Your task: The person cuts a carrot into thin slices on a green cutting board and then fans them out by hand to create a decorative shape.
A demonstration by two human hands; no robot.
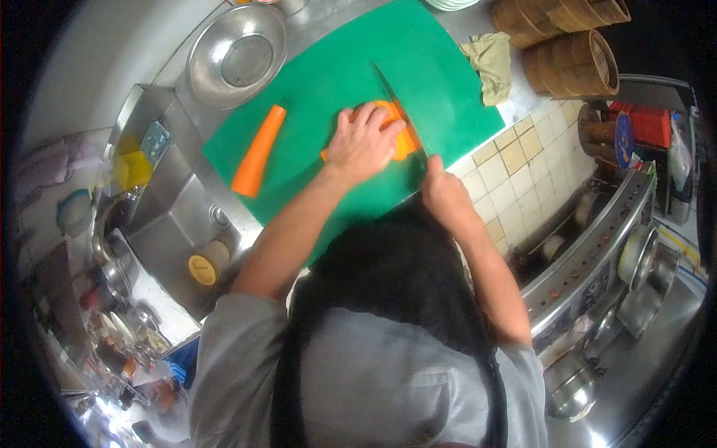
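On a green cutting board (328, 82), my left hand (364, 140) presses down on carrot pieces (404, 143) with its fingers bent over them. My right hand (446, 190) is wrapped round the handle of a knife (401, 106). The blade lies along the right side of the carrot pieces, its tip pointing to the far side of the board. Part of the orange pieces is hidden under my left hand. A peeled carrot (258, 152) rests apart on the board's left side.
A metal bowl (208, 74) stands behind the board's left corner. To the left is a steel sink (168, 194) with a yellow-lidded container (208, 264) in it. A crumpled cloth (491, 67) and bamboo steamers (571, 66) sit at the right.
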